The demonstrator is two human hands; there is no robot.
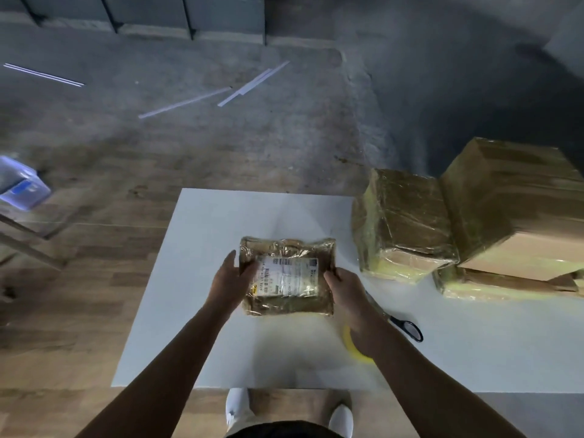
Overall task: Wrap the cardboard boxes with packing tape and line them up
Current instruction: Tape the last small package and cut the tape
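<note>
— Where is the thing being worked on?

— The small flat tape-wrapped cardboard box [287, 276], with a white printed label on top, is over the middle of the white table [196, 311], held at both ends.

— How does each grip sit?

— The left hand [229, 279] takes the left edge, its thumb laid over the top and its fingers along the side. The right hand [346, 295] clasps the right edge, fingers curled around it and thumb on top beside the label.

— Is the box lifted or resting?

— Hard to say; it may be touching the table, but this angle doesn't settle it.

— What else is there?

— A yellow roll of packing tape [350, 346] lies on the table partly under the right wrist, and black-handled scissors [409, 330] lie just to its right. Farther right stand a medium tape-wrapped cardboard box [404, 222] and, touching it, a large brown cardboard box [518, 210] that sits on a flatter box [505, 287]. Thin white strips [252, 83] lie on the floor beyond.
</note>
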